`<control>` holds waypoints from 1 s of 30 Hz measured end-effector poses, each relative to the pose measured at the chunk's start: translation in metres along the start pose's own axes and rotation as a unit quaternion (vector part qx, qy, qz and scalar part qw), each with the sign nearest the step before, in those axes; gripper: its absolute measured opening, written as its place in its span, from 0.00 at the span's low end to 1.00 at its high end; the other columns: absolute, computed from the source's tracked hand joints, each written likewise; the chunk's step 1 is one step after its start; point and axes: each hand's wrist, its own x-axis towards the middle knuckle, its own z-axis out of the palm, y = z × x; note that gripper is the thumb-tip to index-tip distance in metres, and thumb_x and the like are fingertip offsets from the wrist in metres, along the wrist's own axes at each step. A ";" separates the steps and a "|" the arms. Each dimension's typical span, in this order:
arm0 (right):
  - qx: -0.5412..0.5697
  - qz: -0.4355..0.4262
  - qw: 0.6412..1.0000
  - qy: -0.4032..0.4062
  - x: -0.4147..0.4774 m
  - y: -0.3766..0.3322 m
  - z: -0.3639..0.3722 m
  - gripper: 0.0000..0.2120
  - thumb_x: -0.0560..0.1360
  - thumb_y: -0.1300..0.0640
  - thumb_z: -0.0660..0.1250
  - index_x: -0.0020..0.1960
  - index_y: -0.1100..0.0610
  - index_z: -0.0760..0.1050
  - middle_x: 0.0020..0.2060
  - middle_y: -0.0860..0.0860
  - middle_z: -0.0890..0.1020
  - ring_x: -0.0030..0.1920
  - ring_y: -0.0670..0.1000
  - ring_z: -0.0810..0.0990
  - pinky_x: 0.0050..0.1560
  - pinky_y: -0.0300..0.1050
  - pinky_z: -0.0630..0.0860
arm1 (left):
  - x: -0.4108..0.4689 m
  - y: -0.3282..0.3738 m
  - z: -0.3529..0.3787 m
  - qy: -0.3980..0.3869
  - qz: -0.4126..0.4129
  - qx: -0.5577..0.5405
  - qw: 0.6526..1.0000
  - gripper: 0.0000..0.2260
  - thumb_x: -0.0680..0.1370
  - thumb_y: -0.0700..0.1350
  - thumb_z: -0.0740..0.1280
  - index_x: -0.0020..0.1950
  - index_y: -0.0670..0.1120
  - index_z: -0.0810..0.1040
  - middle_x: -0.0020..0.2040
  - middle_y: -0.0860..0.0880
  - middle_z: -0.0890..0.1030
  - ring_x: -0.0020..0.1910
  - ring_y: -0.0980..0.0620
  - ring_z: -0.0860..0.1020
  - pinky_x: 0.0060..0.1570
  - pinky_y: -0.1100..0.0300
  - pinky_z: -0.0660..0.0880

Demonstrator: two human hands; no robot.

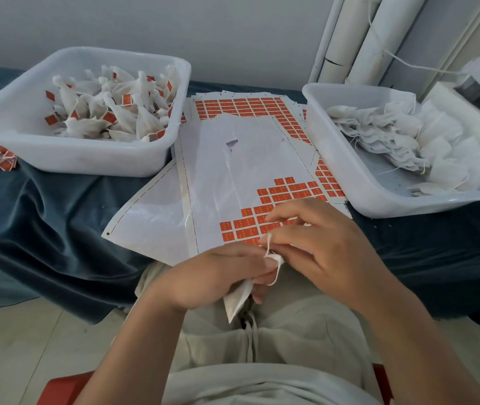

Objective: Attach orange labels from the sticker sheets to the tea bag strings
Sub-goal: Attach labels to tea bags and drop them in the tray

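Your left hand [215,276] grips tea bag [237,301] just off bench [43,214] front edge; your right hand [323,252] pinches its string [268,244]; sticker sheet [250,176] overhangs same edge, mid-bench

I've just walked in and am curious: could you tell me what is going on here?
A seated person is doing labelling work. The left hand grips a tea bag while the right hand pinches its string over the half-peeled sticker sheet. No label shows on the string yet. The left bin holds labelled bags, the right bin plain ones.
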 end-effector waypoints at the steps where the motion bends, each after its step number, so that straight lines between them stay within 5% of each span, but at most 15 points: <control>1: 0.002 -0.003 1.000 0.006 -0.001 0.001 0.000 0.08 0.82 0.56 0.69 0.55 0.58 0.86 0.56 0.51 0.84 0.57 0.48 0.80 0.58 0.43 0.76 | -0.001 0.000 0.000 -0.001 -0.003 0.000 1.000 0.17 0.83 0.46 0.61 0.35 0.56 0.76 0.36 0.56 0.74 0.38 0.55 0.75 0.47 0.58 0.76; 7: 0.051 0.005 0.999 -0.002 -0.001 -0.001 -0.008 0.14 0.84 0.58 0.68 0.68 0.55 0.81 0.58 0.50 0.82 0.58 0.50 0.82 0.56 0.50 0.79 | -0.002 -0.001 -0.006 0.022 -0.012 0.028 0.999 0.17 0.83 0.48 0.62 0.34 0.54 0.74 0.35 0.55 0.75 0.38 0.54 0.75 0.47 0.57 0.76; 14: -0.012 -0.005 1.000 -0.012 0.000 0.001 -0.006 0.08 0.84 0.56 0.68 0.55 0.58 0.85 0.51 0.49 0.84 0.53 0.46 0.81 0.55 0.45 0.78 | -0.001 0.000 -0.005 0.005 -0.018 0.060 0.998 0.15 0.81 0.55 0.63 0.36 0.53 0.74 0.37 0.55 0.76 0.39 0.53 0.75 0.49 0.58 0.77; 20: 0.007 -0.019 0.999 -0.028 -0.001 0.000 -0.007 0.15 0.84 0.55 0.68 0.70 0.51 0.80 0.60 0.48 0.81 0.57 0.48 0.81 0.54 0.47 0.78 | -0.003 0.000 -0.006 0.014 -0.024 0.061 0.998 0.16 0.82 0.52 0.64 0.35 0.51 0.74 0.36 0.55 0.77 0.39 0.53 0.77 0.48 0.61 0.77; 26: -0.028 -0.022 0.999 -0.018 -0.001 -0.001 -0.007 0.09 0.83 0.53 0.69 0.55 0.54 0.87 0.58 0.51 0.83 0.55 0.48 0.79 0.57 0.40 0.74 | -0.002 0.000 -0.006 -0.002 -0.018 0.059 0.998 0.15 0.81 0.54 0.63 0.37 0.49 0.73 0.37 0.53 0.74 0.40 0.52 0.73 0.48 0.59 0.77; 30: 0.040 0.049 0.997 -0.040 0.003 -0.003 -0.006 0.07 0.81 0.56 0.70 0.52 0.55 0.87 0.48 0.44 0.85 0.49 0.43 0.81 0.52 0.40 0.76 | -0.003 -0.003 -0.011 0.013 -0.005 0.052 0.999 0.15 0.85 0.50 0.60 0.39 0.49 0.71 0.37 0.55 0.71 0.39 0.54 0.71 0.49 0.57 0.74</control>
